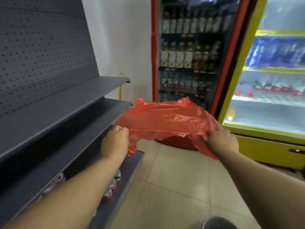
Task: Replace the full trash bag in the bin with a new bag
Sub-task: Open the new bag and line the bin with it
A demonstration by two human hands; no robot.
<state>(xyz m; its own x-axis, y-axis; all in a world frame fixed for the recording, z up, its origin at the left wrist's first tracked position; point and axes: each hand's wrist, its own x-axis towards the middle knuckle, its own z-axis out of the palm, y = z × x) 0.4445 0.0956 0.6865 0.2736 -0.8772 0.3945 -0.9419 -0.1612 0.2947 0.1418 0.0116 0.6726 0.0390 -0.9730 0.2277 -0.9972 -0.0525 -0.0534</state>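
Observation:
A thin red plastic bag (166,120) is spread out in the air in front of me, billowing upward. My left hand (115,142) pinches its left edge and my right hand (221,141) grips its right edge. Under the bag, a red ribbed bin (179,142) stands on the floor by the fridge; only its lower rim and side show, the rest is hidden by the bag. No other trash bag is in view.
Grey metal shelving (66,103) runs along my left, with small bottles (113,184) on the lowest shelf. A red drinks fridge (189,52) and a yellow fridge (270,80) stand ahead and right. Beige tiled floor (173,187) lies between; a shoe (217,223) shows at the bottom.

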